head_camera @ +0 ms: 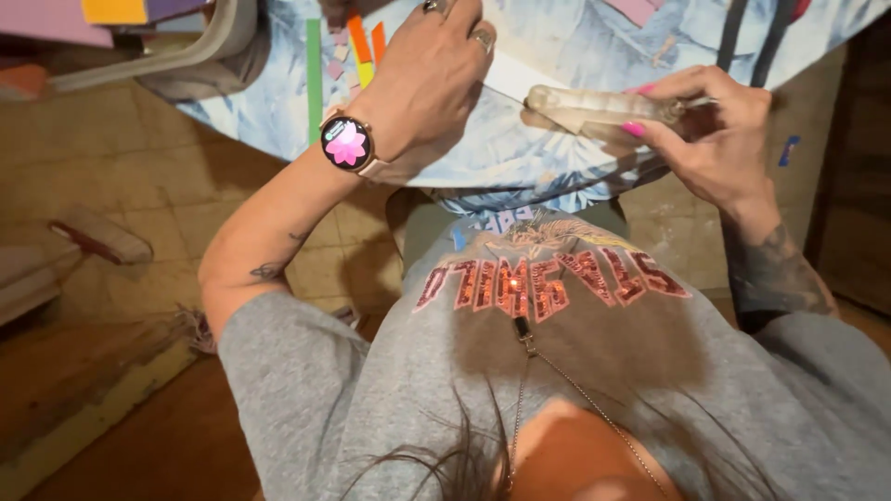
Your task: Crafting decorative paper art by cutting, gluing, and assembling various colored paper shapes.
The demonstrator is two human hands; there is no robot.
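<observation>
The table (520, 158), covered with a pale blue patterned cloth, serves as the landmark, and the view looks down the person's grey sweatshirt (520, 371) toward its near edge. The right hand (719, 139) is above that edge on the right side, fingers curled closed around a translucent glue gun (594, 109), whose body lies roughly level, nozzle end pointing left. The left hand (422, 83) rests palm down on the table left of the glue gun, fingers spread and flat, pressing on a white sheet of paper (515, 76); it grips nothing. A wristwatch (347, 144) with a pink flower face sits on that wrist, just over the table's edge. Coloured paper strips (357, 51), green, orange and yellow, lie on the table left of the left hand.
</observation>
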